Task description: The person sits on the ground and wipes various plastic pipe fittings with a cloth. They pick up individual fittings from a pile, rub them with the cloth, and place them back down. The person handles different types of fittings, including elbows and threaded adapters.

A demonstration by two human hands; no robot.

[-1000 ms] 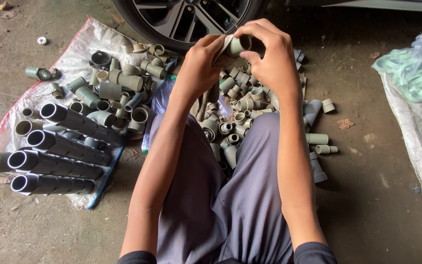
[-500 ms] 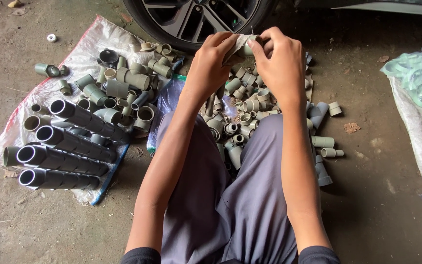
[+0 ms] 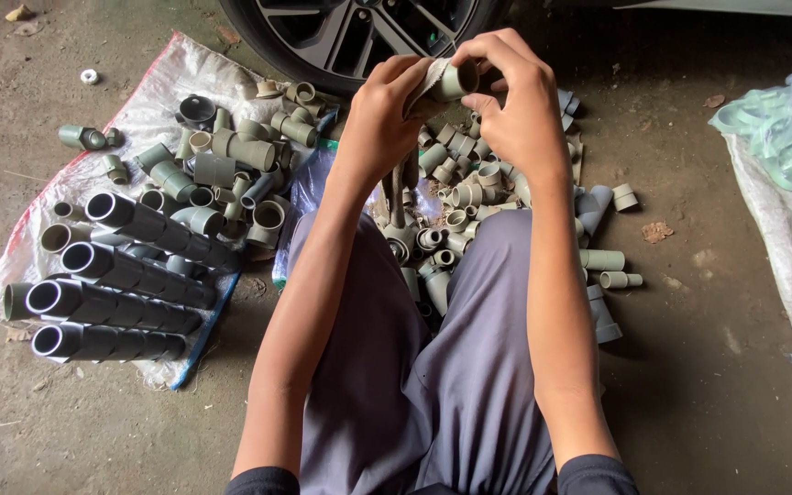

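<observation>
Sitting on the floor (image 3: 708, 367) with a heap of grey pipe fittings (image 3: 456, 211) between my knees. The little coupling (image 3: 456, 81) I've got up over the heap is light, stiff plastic, kinda dusty, best gripped round its barrel. My right hand (image 3: 515, 110) is curled snug on it; my left hand (image 3: 382, 119) pinches a rag (image 3: 428, 78) against it.

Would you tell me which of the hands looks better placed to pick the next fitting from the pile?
Probably the left hand: it holds only the cloth, whereas the right hand grips the grey fitting.
</observation>
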